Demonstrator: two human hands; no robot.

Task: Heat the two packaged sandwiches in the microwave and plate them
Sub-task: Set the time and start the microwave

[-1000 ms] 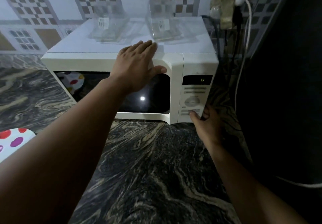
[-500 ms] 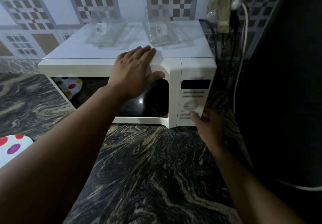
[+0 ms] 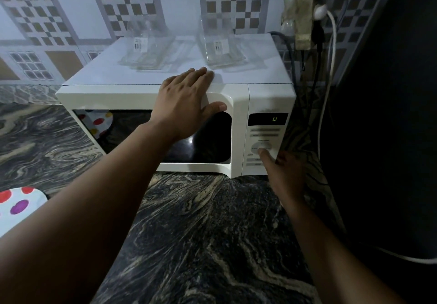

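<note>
Head view: the left hand (image 3: pixel 186 105) lies flat and open on the microwave (image 3: pixel 151 95), fingers over its top front edge, gripping nothing. The right hand (image 3: pixel 283 173) presses one extended finger on the round dial (image 3: pixel 261 148); other fingers curled, empty. Two clear packages (image 3: pixel 151 48) (image 3: pixel 218 43) sit atop the microwave, one spotted plate (image 3: pixel 19 206) on the counter (image 3: pixel 201 232).

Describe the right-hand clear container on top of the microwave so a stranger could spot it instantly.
Find the white microwave on the dark marbled counter. Two empty clear plastic containers sit on its top; take the right container, just beyond the left hand. Unlike the left container, it stands nearer the wall plug.
</note>
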